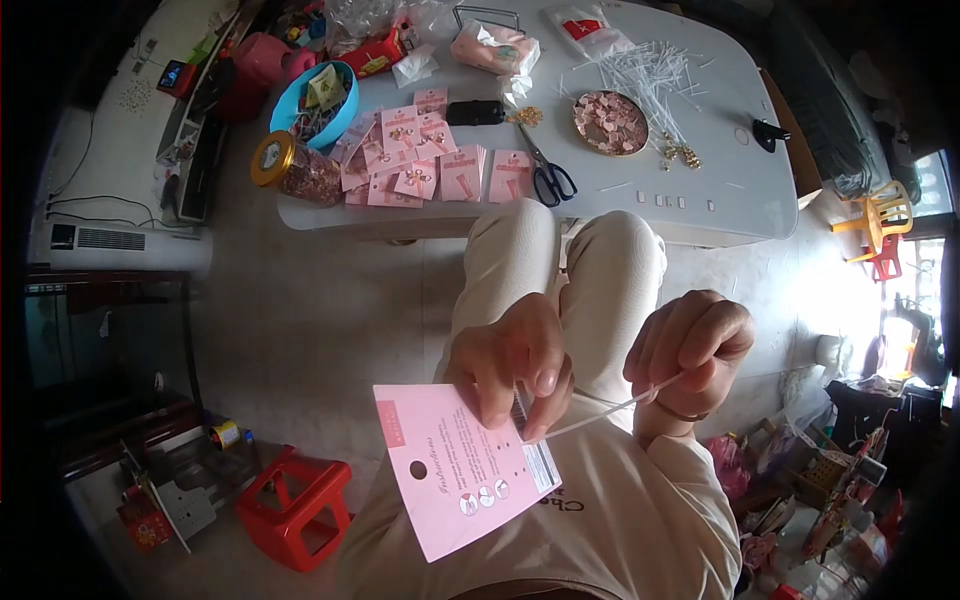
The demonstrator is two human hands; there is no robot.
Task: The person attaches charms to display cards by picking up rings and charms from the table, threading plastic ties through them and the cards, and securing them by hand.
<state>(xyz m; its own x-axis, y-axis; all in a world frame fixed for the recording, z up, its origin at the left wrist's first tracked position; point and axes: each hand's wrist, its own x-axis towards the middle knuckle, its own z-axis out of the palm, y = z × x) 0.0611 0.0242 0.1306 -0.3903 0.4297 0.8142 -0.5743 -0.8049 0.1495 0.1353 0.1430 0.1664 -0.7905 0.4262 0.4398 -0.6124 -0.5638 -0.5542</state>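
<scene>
My left hand [515, 355] grips a pink printed card [460, 480] by its upper right edge, over my lap. The card has a round hole, and its instructions side faces me. From the card near my left fingertips, a thin whitish plastic strip [600, 412] runs taut to my right hand [695, 345]. My right fingers are closed in a pinch on the strip's far end. How the strip passes through the card is hidden by my left fingers.
On the grey table [620, 215] lie several pink cards [400, 150], scissors [550, 180], a round tin of pink pieces [610, 122], loose white strips [650, 80], a blue bowl [285, 105] and a gold-lidded jar [305, 180]. A red stool [295, 510] stands at lower left.
</scene>
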